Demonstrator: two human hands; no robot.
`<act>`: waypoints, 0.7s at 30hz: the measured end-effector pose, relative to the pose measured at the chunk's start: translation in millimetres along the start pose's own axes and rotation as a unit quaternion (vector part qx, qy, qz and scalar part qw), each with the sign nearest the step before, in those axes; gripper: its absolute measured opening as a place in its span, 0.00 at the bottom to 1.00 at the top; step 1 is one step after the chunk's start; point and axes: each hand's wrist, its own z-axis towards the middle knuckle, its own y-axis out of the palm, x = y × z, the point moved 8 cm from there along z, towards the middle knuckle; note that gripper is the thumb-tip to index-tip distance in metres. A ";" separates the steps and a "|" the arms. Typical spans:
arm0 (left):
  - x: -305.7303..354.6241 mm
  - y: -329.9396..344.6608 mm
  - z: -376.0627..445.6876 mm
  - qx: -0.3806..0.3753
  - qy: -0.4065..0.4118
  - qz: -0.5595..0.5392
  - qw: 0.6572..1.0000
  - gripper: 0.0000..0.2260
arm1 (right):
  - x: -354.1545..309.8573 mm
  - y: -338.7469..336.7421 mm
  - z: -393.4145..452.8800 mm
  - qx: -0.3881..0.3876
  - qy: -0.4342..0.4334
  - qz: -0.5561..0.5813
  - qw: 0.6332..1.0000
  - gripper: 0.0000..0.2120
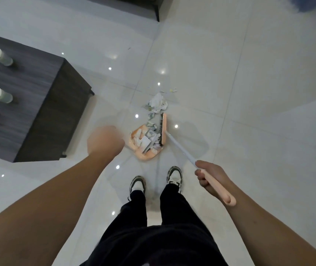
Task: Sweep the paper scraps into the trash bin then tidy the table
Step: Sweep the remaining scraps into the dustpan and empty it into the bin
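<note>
Right hand (210, 178) curled round pink-handled broom (180, 150), bristles amid crumpled paper scraps (157, 105) at peach plastic dustpan (143, 152), blurred left hand (105, 141), finger state unclear

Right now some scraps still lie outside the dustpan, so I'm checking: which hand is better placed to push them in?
Right. The right hand grips the broom handle, its head beside the loose paper scraps. The left hand is blurred, beside the dustpan.

No text, label, brand, number or sign can be read anywhere. The paper scraps (156, 107) just beyond the orange dustpan (143, 143) carry greyish print, but it is too small and blurred to make out.
</note>
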 end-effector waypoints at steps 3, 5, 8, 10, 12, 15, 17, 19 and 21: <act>-1.8 1.3 0.6 0.005 0.001 0.006 1.000 0.03 | -17.4 3.1 -1.8 0.049 -0.042 -0.081 0.995 0.11; -4.3 2.5 2.4 0.006 -0.002 0.008 1.000 0.02 | -26.7 9.2 0.6 0.089 -0.071 -0.126 0.986 0.14; -6.8 3.7 6.2 0.005 -0.003 0.013 1.000 0.02 | -30.3 22.6 7.5 0.108 -0.098 -0.148 0.978 0.15; -6.4 3.3 7.0 0.010 -0.001 0.017 1.000 0.02 | -20.6 30.4 14.3 0.097 -0.078 -0.145 0.982 0.17; -3.7 2.4 6.4 0.018 0.003 0.016 1.000 0.01 | -7.9 37.5 18.5 0.077 -0.050 -0.154 0.984 0.18; 1.5 1.7 5.7 0.015 0.009 0.012 1.000 0.01 | -0.6 39.7 16.8 0.050 -0.031 -0.157 0.986 0.17; 0.4 0.8 5.4 0.007 0.008 -0.002 1.000 0.01 | -7.5 36.3 12.1 0.036 -0.031 -0.129 0.990 0.17; -7.4 -1.0 4.3 0.003 -0.001 -0.020 1.000 0.01 | -22.2 32.5 6.6 0.035 -0.042 -0.130 0.990 0.15; -18.2 -3.7 1.9 0.002 -0.011 -0.024 1.000 0.01 | -40.3 33.6 -0.4 0.051 -0.062 -0.165 0.983 0.13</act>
